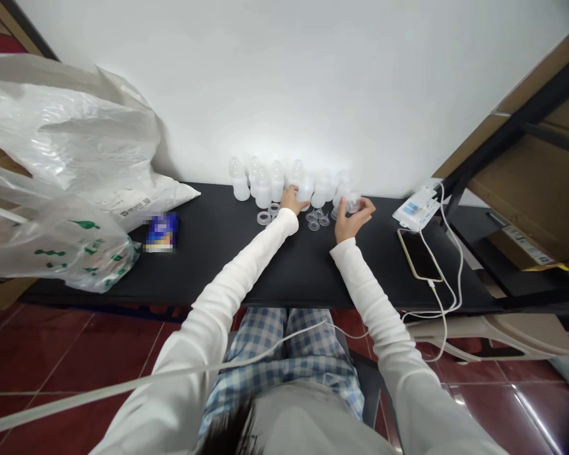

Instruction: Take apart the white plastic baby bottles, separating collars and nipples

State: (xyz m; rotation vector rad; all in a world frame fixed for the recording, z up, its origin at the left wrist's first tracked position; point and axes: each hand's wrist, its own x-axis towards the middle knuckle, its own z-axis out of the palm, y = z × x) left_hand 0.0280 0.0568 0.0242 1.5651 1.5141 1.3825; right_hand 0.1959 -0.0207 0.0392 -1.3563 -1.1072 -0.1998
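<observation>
Several small frosted baby bottles (pixel 240 188) stand upright along the wall, some topped with clear domed caps (pixel 234 165). My left hand (pixel 294 201) curls round the lower part of a bottle (pixel 306 187) in the middle of the group, thumb on its near side. My right hand (pixel 354 220) is closed, with a clear domed cap (pixel 354 202) between thumb and fingers, beside the bottles at the right end. Flat clear discs (pixel 314 225) lie between my hands. White screw rings (pixel 264 218) lie by my left wrist.
A phone (pixel 420 254) on a white cable and a white-and-blue box (pixel 416 208) lie at the right. Large plastic bags (pixel 66 133) and a blue packet (pixel 162 232) are at the left. The black table's front edge (pixel 308 303) runs above my lap; a shelf rack stands right.
</observation>
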